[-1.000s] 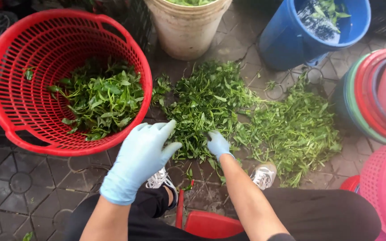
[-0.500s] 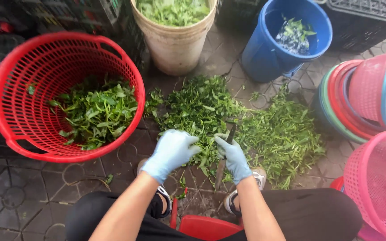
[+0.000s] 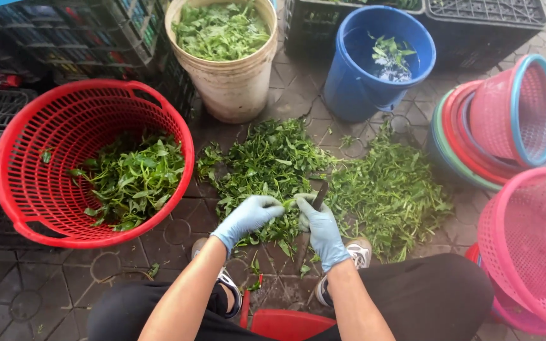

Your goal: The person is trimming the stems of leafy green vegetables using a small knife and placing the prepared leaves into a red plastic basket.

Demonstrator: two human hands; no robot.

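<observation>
Head view: left hand (image 3: 248, 218) and right hand (image 3: 321, 228), both in pale blue gloves, closed together on a sprig of greens (image 3: 289, 203) — right hand also gripping a dark knife (image 3: 319, 194). Leaf pile (image 3: 273, 164) on paved floor beneath; red basket (image 3: 26, 189) of leaves left, cream bucket (image 3: 232, 88) and blue bucket (image 3: 355, 88) beyond.

My left hand (image 3: 248, 218) and my right hand (image 3: 321, 230): pale blue gloves. Leaf pile (image 3: 273, 170) between them: green. Left of pile, basket (image 3: 26, 183): red lattice. Behind pile, bucket (image 3: 235, 88): cream; pail (image 3: 355, 88): blue. Right of pile, stacked baskets (image 3: 526, 113): pink, blue-rimmed
</observation>
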